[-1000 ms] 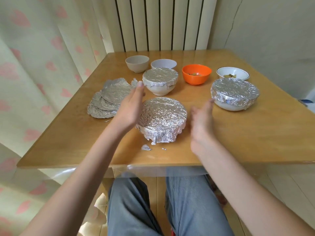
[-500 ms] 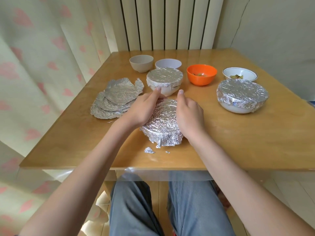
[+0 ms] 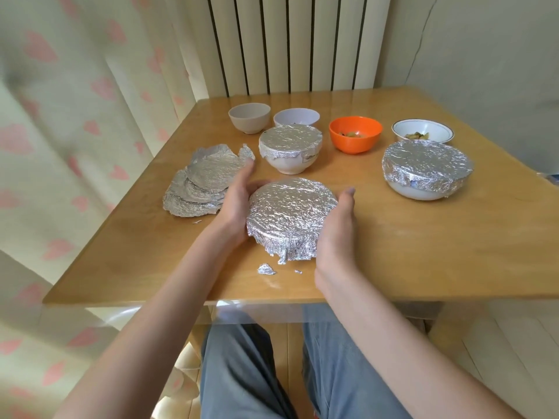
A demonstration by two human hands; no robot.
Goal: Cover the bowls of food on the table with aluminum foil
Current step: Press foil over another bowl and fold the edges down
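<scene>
A foil-covered bowl (image 3: 290, 217) sits near the table's front edge. My left hand (image 3: 234, 204) cups its left side and my right hand (image 3: 337, 231) cups its right side, both pressed against the foil rim. Behind it stands a smaller foil-covered white bowl (image 3: 290, 148), and a wide foil-covered bowl (image 3: 426, 170) stands at the right. Uncovered at the back are a beige bowl (image 3: 249, 117), a white bowl (image 3: 296, 116), an orange bowl (image 3: 355, 133) with food and a white rimmed bowl (image 3: 423, 131) with food. A stack of foil sheets (image 3: 202, 184) lies at the left.
The wooden table (image 3: 423, 243) ends just before my knees. Small foil scraps (image 3: 266, 269) lie by the front edge. A curtain with pink hearts (image 3: 75, 116) hangs at the left, a radiator (image 3: 290, 43) stands behind, and a wall (image 3: 499, 55) is at the right.
Both hands have slid from the top of the near foil-covered bowl out to its sides and now clasp its rim. The camera has tilted slightly.
</scene>
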